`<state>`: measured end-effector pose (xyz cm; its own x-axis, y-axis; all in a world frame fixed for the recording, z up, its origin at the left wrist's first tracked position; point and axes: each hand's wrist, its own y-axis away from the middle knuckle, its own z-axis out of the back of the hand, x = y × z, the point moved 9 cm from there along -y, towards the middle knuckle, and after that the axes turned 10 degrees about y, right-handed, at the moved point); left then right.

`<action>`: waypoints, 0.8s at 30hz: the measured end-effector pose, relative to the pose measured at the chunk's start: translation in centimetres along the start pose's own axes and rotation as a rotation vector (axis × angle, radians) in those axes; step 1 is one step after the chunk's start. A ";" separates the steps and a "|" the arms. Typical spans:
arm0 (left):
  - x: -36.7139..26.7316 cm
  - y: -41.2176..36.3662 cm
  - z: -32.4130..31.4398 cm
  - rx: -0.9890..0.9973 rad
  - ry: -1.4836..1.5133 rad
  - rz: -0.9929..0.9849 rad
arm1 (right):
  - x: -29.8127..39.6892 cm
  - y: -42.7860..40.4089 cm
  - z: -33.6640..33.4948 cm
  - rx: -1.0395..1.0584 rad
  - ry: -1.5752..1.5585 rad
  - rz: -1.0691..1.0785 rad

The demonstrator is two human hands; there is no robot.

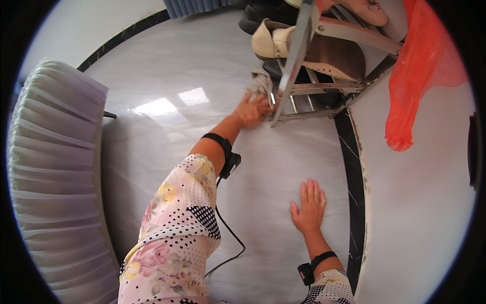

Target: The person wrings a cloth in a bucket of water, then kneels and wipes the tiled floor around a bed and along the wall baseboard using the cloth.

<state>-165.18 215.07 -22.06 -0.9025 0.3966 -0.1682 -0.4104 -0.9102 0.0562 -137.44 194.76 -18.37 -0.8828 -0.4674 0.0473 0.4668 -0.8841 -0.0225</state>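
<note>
My left hand [251, 111] reaches forward to the foot of a metal shoe rack [292, 68]. Its fingers are on a crumpled greyish-beige cloth [260, 81], which bunches up on the floor beside the rack's front leg; the fingertips are blurred. My right hand [310, 207] rests palm down on the grey glossy tile floor [262, 182], fingers forward and thumb out to the side, with nothing in it. On the rack, a cream shoe with a dark sole [334, 57] lies tilted on its side.
A red plastic bag [406, 98] hangs at the right wall [417, 197], above black skirting [351, 182]. Black shoes [252, 19] stand behind the rack. To the left is a piece covered in pleated pale fabric [60, 182]. A black cable [237, 237] runs from the left forearm's strapped device [230, 165].
</note>
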 end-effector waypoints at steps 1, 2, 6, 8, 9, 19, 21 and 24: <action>-0.5 1.8 0.9 -0.087 0.039 -0.058 | 0.3 0.0 0.5 -0.033 -0.010 0.023; -0.9 3.6 0.9 -0.097 0.093 -0.086 | 0.2 -0.1 0.7 -0.041 -0.017 0.027; -2.4 12.4 0.2 -0.163 0.239 -0.144 | 0.0 0.7 0.6 -0.092 -0.029 0.026; -4.4 18.4 -0.5 -0.220 0.224 -0.116 | -0.3 1.3 0.1 -0.107 -0.025 0.019; -5.8 21.4 -1.8 -0.151 0.179 -0.040 | -0.4 1.5 -0.2 -0.111 -0.019 0.020; -33.3 33.5 -4.0 0.245 1.185 0.004 | 2.2 3.3 1.0 0.223 -0.743 -0.059; -28.0 33.7 -1.7 0.027 1.441 0.183 | 8.6 9.5 4.6 0.097 -0.494 0.409; -16.7 37.8 2.8 -0.521 0.737 0.491 | 13.8 16.6 4.1 0.127 -0.244 0.720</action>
<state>-166.01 174.37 -14.36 -0.5785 -0.0457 -0.8144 0.2488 -0.9607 -0.1228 -141.65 173.60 -13.99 -0.3296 -0.9004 0.2839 0.9371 -0.3485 -0.0174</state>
